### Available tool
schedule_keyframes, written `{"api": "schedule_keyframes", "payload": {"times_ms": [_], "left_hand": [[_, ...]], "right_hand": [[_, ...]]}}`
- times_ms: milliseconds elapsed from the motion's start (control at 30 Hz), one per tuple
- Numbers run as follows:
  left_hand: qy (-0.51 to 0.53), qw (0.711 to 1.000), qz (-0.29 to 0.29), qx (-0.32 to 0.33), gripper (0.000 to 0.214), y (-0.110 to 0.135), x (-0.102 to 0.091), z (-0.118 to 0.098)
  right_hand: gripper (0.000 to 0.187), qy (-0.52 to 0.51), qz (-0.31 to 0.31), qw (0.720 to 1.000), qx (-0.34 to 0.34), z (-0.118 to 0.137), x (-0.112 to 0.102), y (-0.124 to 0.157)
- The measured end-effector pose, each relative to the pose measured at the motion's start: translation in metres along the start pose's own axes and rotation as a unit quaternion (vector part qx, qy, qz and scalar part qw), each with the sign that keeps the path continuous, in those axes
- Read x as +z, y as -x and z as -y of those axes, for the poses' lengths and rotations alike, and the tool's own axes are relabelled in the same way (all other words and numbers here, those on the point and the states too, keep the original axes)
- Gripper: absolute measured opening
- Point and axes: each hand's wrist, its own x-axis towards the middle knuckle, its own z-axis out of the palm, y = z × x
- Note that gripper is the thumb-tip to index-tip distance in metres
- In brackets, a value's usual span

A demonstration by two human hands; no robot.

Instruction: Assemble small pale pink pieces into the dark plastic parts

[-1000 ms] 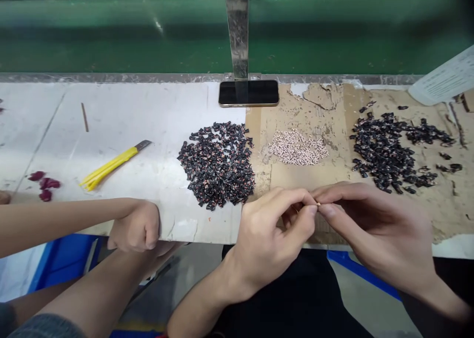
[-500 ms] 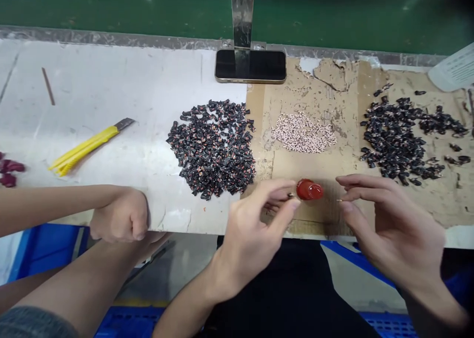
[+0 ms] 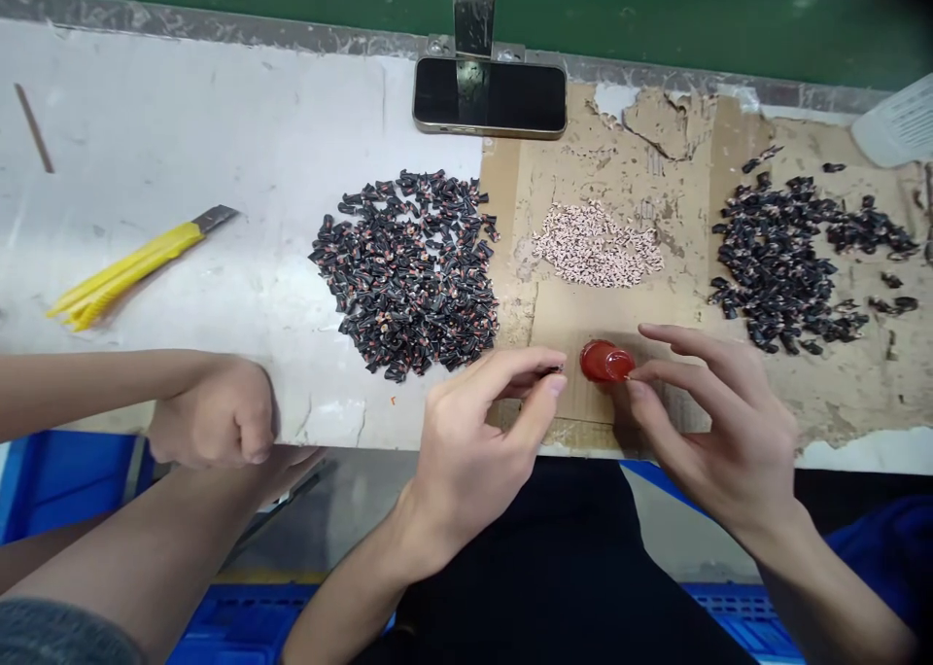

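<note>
Two bare hands of the wearer, both over the near part of the bench. Left hand [image 3: 481,451]: thumb and forefinger pinched at the tips on a small dark piece [image 3: 556,368], mostly covered by the fingers; piece located left of the red cup and apart from it; remaining fingers curled behind. Right hand [image 3: 718,432]: forefinger raised and spread clear of the rest; thumb and next finger nearly meeting beside the rim of the red cup [image 3: 604,362]; a pale speck shows at these tips, too small to identify; whether they grip it, cannot tell.

One red cup, small, on brown cardboard [image 3: 569,325], between the hands.

One heap of short black sleeve-like pieces with reddish ends [image 3: 408,281], beyond the left hand, mostly on the white bench surface [image 3: 255,130].

One scatter of tiny pale pink pieces [image 3: 598,245], on the cardboard beyond the cup.

One heap of black scraps [image 3: 777,262], beyond the right hand.

One black-screened smartphone [image 3: 490,96], lying at the foot of a metal post [image 3: 475,9].

One yellow-handled cutter [image 3: 138,266], beyond a co-worker's loosely fisted hand [image 3: 215,412].
</note>
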Motion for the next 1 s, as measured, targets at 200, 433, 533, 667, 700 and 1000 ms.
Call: {"api": "schedule_keyframes", "payload": {"times_ms": [200, 433, 533, 667, 700, 1000], "left_hand": [[0.010, 1.000, -0.008, -0.006, 0.016, 0.002, 0.000, 0.001], [0.186, 0.975, 0.035, -0.117, 0.013, -0.003, 0.011, -0.011], [0.270, 0.947, 0.070, -0.161, 0.010, -0.008, 0.021, -0.019], [0.344, 0.919, 0.082, -0.175, 0.014, -0.013, 0.030, -0.023], [0.351, 0.916, 0.082, -0.173, 0.014, -0.013, 0.030, -0.024], [0.323, 0.930, 0.081, -0.157, 0.014, -0.014, 0.026, -0.027]], "right_hand": [[0.024, 0.000, 0.003, 1.000, 0.001, -0.002, -0.001, 0.003], [0.013, -0.264, -0.048, 0.944, 0.189, 0.015, -0.012, -0.003], [0.011, -0.390, -0.028, 0.884, 0.256, 0.024, -0.019, -0.009], [0.010, -0.446, -0.023, 0.851, 0.277, 0.030, -0.022, -0.016], [0.010, -0.439, -0.027, 0.855, 0.274, 0.032, -0.022, -0.018], [0.010, -0.363, -0.043, 0.900, 0.238, 0.043, -0.025, -0.026]]}}
